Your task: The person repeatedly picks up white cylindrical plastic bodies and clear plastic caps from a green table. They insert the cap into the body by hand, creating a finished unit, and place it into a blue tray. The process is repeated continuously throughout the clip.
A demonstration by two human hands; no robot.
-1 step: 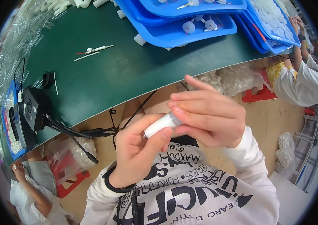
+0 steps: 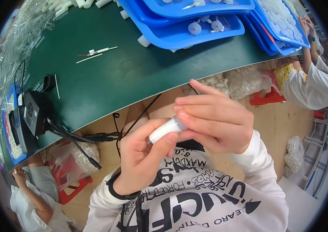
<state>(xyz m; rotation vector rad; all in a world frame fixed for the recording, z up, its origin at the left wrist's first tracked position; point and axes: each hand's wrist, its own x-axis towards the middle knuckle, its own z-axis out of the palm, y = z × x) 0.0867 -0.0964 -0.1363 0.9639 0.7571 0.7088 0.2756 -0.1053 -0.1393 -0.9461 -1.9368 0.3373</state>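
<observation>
Hardly anything has moved since the earlier frame: both hands keep the same pose. I've got the left hand [image 2: 139,154] closed around a white cylindrical tube [image 2: 161,132], thumb laid along its near side, fingers curled behind. Across from it, my right hand [image 2: 220,121] has its thumb and bent fingertips closed on the tube's greyish, translucent upper end, with one finger lifted well clear. So that's both grips tight on one tube, tilted up to the right, held just off the near edge of the green table [image 2: 94,85] and above the lap.

Over on that tabletop I see a slim white part with a red wire [image 2: 101,50], lying beside a thin white stick [image 2: 89,58]. Further right, a blue tray [image 2: 171,43] carries round white pieces [image 2: 195,28]. To the left, a black vented box [image 2: 34,110] trails black cables [image 2: 104,137], and clear tubes [image 2: 7,69] are heaped behind it. One co-worker's white sleeve [image 2: 307,89] shows at far right.
</observation>
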